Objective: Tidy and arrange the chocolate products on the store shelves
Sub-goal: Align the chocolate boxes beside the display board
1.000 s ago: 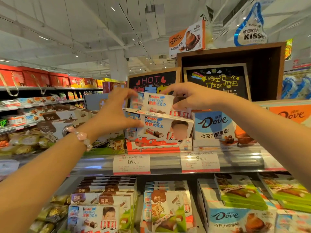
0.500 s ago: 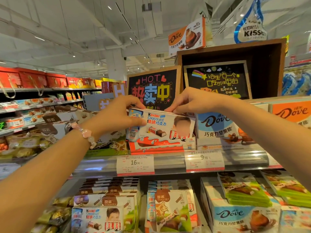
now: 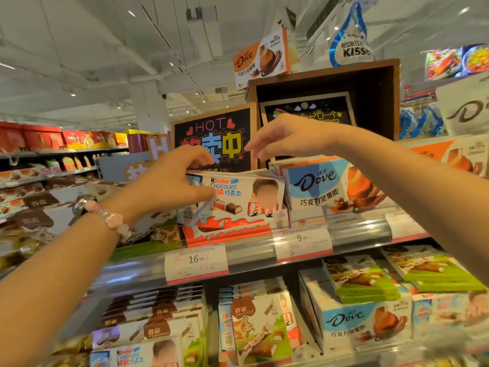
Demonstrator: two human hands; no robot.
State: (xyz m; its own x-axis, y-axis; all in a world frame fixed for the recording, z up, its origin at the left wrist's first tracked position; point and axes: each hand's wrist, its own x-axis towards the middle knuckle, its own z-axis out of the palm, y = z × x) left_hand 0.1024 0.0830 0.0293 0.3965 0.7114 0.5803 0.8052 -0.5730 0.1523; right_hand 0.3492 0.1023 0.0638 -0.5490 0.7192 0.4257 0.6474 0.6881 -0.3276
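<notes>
White Kinder chocolate box [image 3: 238, 197] stands at the upper shelf [image 3: 251, 254] front, just beside the Dove box [image 3: 325, 185]. Our left grip [image 3: 169, 181] pinches its left edge; our right grip [image 3: 288, 137] hovers above, fingers loose, holding nothing.

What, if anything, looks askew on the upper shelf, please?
The front Kinder Chocolate box leans back rather than standing square, with the left hand still at its corner. The Dove box beside it tilts too.
</notes>
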